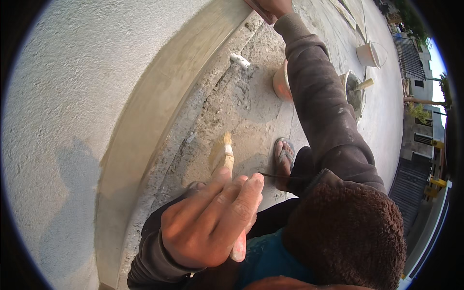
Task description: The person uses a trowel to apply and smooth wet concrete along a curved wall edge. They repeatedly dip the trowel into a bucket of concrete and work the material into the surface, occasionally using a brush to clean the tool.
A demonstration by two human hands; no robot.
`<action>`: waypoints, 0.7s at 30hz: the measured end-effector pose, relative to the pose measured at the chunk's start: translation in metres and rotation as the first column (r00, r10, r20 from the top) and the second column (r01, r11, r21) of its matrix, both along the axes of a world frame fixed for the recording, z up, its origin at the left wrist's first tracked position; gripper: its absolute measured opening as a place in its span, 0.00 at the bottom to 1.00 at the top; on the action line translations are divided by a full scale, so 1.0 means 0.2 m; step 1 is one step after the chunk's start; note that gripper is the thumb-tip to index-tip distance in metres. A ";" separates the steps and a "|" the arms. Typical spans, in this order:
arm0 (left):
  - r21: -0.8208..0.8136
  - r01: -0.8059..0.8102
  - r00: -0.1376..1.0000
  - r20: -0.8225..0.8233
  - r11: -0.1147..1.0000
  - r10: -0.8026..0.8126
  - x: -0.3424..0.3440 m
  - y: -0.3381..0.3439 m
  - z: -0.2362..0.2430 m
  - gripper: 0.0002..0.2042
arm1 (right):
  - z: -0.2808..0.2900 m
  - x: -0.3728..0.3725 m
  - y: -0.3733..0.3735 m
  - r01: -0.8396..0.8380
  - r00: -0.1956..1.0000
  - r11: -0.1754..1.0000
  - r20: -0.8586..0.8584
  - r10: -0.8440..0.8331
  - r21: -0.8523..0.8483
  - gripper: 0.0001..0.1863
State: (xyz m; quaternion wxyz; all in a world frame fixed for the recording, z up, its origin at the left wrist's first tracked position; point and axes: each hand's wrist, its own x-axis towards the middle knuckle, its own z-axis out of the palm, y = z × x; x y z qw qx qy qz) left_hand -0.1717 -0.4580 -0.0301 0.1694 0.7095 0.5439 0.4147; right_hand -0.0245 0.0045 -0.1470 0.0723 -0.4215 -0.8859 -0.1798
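Observation:
My left hand [208, 217] is closed round the handle of a paintbrush [228, 157]. The brush's pale bristles point away from me, and the reddish end of the handle shows below my fingers. My right arm stretches to the top edge of the view, where my right hand [278, 7] grips a flat reddish-brown tool [261, 10]. It looks like a plastering float, but most of it is cut off by the frame. That tool lies against or close to a smooth, damp-looking plaster band [150, 101] along the foot of a rough white wall [82, 72].
A short white pipe [240, 61] lies on the rough ground beside the band. An orange-stained bucket [281, 83] stands partly behind my right arm. Farther right are a bucket of grey mix [355, 94] with a handle sticking out, and a white bucket [369, 55]. My sandalled foot [284, 157] is nearby.

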 end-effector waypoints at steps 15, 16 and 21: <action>-0.002 -0.067 0.995 -0.069 0.998 0.066 0.00 -0.02 0.00 0.10 | 0.12 0.00 -0.14 0.012 0.831 0.980 -0.543 -0.122 -0.200 0.13; -0.017 -0.098 0.992 -0.080 0.995 0.096 -0.01 -0.04 0.01 0.11 | 0.15 -0.07 -0.13 0.006 0.767 0.981 -0.628 -0.129 -0.193 0.12; -0.059 -0.217 0.974 -0.077 0.974 0.213 -0.03 -0.08 0.07 0.12 | 0.03 -0.19 -0.79 -0.298 0.839 0.949 -0.503 0.207 -0.107 0.09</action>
